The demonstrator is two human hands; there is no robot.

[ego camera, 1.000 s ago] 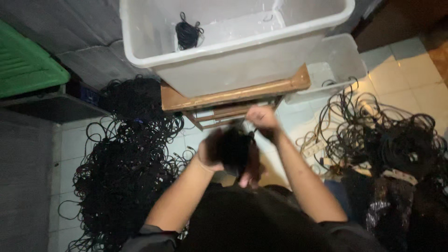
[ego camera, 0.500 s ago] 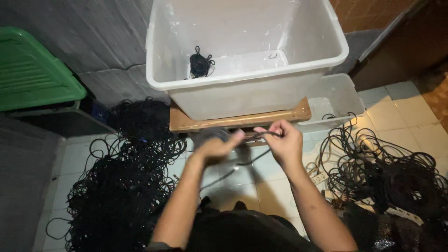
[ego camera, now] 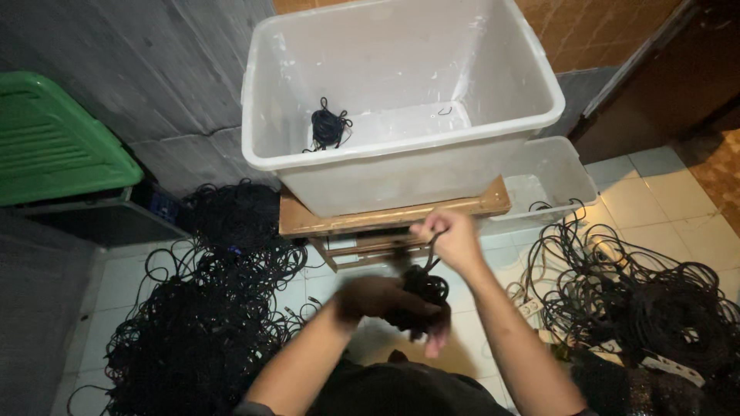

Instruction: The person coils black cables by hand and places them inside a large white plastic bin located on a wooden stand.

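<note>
One small coiled bundle (ego camera: 327, 127) already lay on the bottom of the big white bin (ego camera: 401, 166), while large tangles of black cable still covered the floor: a heap (ego camera: 193, 323) out beyond the left fingers and another heap (ego camera: 655, 308) beyond the right, so most of the work looked undone. The left hand (ego camera: 378, 299) was clenched around a half-wound black cable bundle (ego camera: 420, 300), blurred. Just above it, the right hand (ego camera: 447, 237) pinched the cable's loose end between closed fingers. The bin stood on a wooden stool (ego camera: 385, 219) just beyond both hands.
</note>
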